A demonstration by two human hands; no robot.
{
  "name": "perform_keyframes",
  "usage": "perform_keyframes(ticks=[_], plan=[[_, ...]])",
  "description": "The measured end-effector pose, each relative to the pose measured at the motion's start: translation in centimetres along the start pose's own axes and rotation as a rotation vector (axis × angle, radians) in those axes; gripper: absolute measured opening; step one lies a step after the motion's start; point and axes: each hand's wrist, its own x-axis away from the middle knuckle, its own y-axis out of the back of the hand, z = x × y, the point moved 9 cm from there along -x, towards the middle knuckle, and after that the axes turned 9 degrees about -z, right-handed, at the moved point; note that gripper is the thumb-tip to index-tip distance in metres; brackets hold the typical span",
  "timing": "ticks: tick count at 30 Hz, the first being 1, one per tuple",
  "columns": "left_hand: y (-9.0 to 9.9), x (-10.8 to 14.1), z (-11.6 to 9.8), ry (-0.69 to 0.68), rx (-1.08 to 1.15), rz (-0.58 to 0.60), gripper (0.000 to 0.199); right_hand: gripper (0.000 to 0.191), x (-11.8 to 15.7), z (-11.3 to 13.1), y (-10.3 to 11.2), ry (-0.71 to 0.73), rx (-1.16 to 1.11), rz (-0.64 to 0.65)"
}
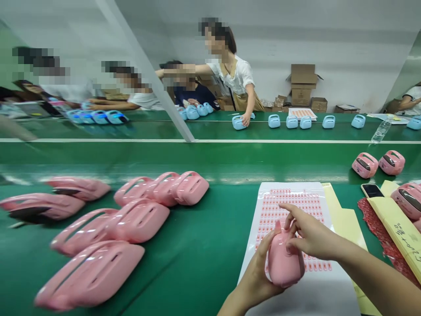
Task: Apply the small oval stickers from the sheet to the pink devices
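A glossy pink plastic case with a handle is held end-on over a sticker sheet. My left hand is closed around its left side and underside. My right hand rests on its upper right side, the thumb and bent fingers against the surface and the index finger reaching past the top. Whether a sticker is between the right fingers cannot be seen. Rows of small red-and-white stickers cover the sheet, which lies flat beneath both hands.
Several pink cases stand on the green table at left. Two pink cases with dark panels sit at back right, near a phone and yellow paper. Across the bench, a co-worker touches a blue case.
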Motion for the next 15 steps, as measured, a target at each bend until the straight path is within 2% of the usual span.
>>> perform_keyframes(ticks=[10, 15], plan=[[-0.1, 0.3, 0.4, -0.002, -0.035, 0.012, 0.116, 0.067, 0.7, -0.4, -0.3, 0.125, 0.058, -0.132], [-0.7, 0.6, 0.4, -0.048, -0.053, 0.026, 0.123, 0.054, 1.7, -1.2, 0.0, 0.227, 0.089, -0.265]])
